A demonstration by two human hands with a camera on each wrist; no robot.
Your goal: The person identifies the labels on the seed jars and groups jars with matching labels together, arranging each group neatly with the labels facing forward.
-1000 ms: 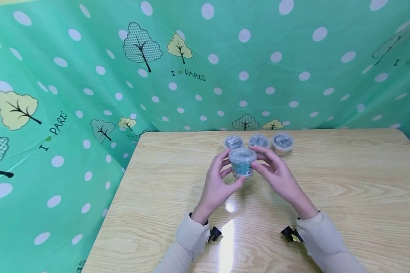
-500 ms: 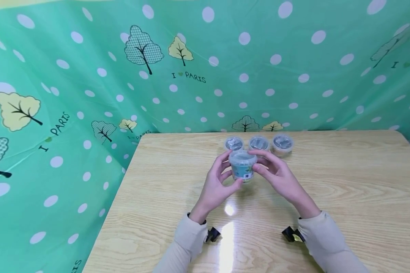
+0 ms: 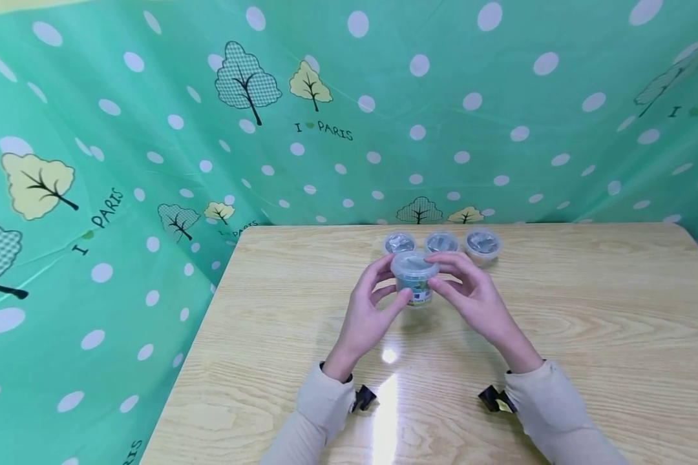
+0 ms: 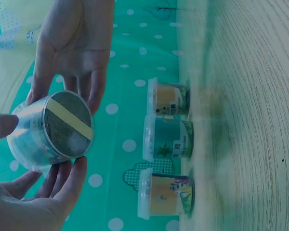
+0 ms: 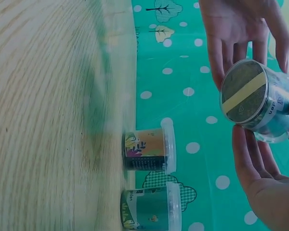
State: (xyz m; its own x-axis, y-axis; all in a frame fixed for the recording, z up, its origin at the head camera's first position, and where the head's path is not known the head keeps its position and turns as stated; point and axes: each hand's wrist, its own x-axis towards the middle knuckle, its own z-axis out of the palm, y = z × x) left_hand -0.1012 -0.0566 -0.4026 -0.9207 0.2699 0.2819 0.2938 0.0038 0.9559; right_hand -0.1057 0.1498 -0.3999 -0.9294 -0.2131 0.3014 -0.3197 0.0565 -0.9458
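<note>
Two-handed hold of a clear, round plastic tub with a blue-green printed label, raised above a pale wood-grained surface, wider rim uppermost. The left hand curls round the tub's left side, its thumb on the near face; the right hand takes the right side, thumb below the rim and index finger at the rim. Each grip is spread only to the tub's width and has hold of it. The left wrist view shows the dark, round base crossed by a pale yellow strip. Behind, three smaller-looking lidded plastic tubs stand upright in a row near the back edge, the middle one green, the outer two orange. A green cloth with white dots hangs beyond.
</note>
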